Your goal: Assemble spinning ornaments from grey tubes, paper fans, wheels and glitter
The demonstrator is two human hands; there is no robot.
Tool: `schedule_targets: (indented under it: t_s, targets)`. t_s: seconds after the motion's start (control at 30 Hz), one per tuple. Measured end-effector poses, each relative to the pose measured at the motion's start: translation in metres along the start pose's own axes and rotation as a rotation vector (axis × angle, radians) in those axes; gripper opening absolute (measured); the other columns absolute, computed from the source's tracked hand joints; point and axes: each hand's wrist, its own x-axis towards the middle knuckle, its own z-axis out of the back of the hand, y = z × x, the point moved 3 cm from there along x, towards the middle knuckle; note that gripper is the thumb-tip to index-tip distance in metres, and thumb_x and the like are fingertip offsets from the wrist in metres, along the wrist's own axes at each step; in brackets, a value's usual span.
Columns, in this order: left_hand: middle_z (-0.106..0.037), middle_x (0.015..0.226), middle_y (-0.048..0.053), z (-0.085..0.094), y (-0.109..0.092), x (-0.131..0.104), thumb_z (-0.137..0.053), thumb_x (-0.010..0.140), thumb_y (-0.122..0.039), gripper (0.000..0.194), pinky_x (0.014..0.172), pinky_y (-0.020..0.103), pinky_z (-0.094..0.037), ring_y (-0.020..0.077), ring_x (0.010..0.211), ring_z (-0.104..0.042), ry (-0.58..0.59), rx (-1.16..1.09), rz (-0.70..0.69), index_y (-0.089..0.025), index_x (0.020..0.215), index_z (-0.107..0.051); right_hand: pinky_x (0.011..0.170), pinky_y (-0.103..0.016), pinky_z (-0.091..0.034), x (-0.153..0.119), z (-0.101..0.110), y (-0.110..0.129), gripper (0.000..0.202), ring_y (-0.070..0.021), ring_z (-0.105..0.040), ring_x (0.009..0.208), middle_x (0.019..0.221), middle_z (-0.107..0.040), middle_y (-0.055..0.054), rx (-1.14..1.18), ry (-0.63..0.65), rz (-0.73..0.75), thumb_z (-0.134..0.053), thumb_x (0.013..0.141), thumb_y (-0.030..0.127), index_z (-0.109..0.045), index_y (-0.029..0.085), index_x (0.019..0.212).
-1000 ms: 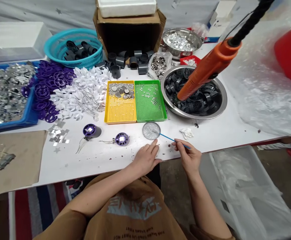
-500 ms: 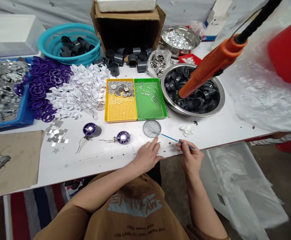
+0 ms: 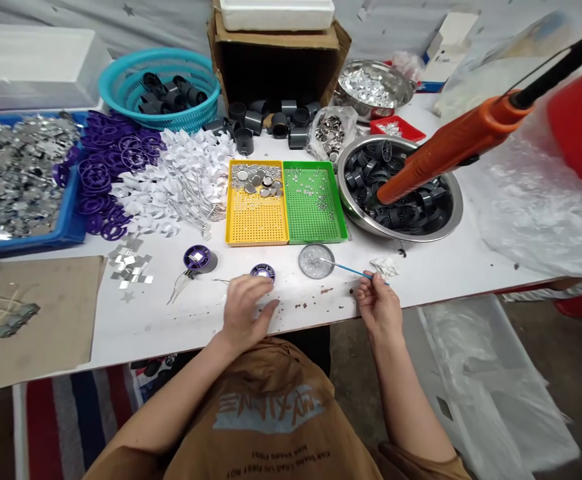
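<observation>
Between the thumb and fingers of my right hand (image 3: pixel 379 303) is a thin blue brush (image 3: pixel 353 270). Its pale tip rests in a shallow round dish (image 3: pixel 315 261) of greyish, clear paste. My left hand (image 3: pixel 247 310) holds nothing; its fingers are curved and apart, just in front of a purple-topped round part (image 3: pixel 263 271) with a white square in its centre. The fingertips partly cover that part, and I cannot tell whether they touch it. Farther left lies a second purple-topped part in a dark cylinder (image 3: pixel 205 261), with thin wires trailing from it.
Yellow (image 3: pixel 255 230) and green (image 3: pixel 315 230) trays hold metal discs and tiny parts. A steel bowl (image 3: pixel 455 207) of black parts stands right, an orange electric screwdriver (image 3: pixel 451 150) hanging over it. White crumpled tissue (image 3: pixel 385 267) lies beside my right hand. Purple rings (image 3: pixel 95 177) are heaped left.
My left hand has moved left from beside the dish to the nearer purple-topped part. My right hand still holds the brush in the dish. The view has shifted slightly left.
</observation>
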Motion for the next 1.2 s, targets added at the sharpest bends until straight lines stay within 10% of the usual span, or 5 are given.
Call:
schedule_targets:
  t_s: [0.37, 1.2]
  targets:
    - [-0.056, 0.12, 0.013, 0.0, 0.049, -0.007, -0.065, 0.081, -0.051, 0.055, 0.103, 0.051, -0.038, 0.0297, 0.119, -0.046, 0.173, 0.061, 0.214, -0.019, 0.123, -0.048, 0.065, -0.03, -0.055, -0.048, -0.057, -0.001, 0.018, -0.0137, -0.065, 0.062, 0.07, -0.071, -0.004, -0.318, 0.493, 0.39, -0.064, 0.086, 0.036, -0.072, 0.02, 0.09]
    - [-0.059, 0.118, 0.011, -0.003, 0.069, -0.003, -0.063, 0.081, -0.049, 0.049, 0.105, 0.052, -0.035, 0.0295, 0.117, -0.047, 0.241, -0.037, 0.118, -0.021, 0.12, -0.053, 0.071, -0.034, -0.054, -0.045, -0.061, 0.0, 0.015, -0.0169, -0.067, 0.072, 0.076, -0.069, -0.002, -0.684, 0.6, 0.537, -0.057, 0.09, 0.022, -0.07, 0.022, 0.098]
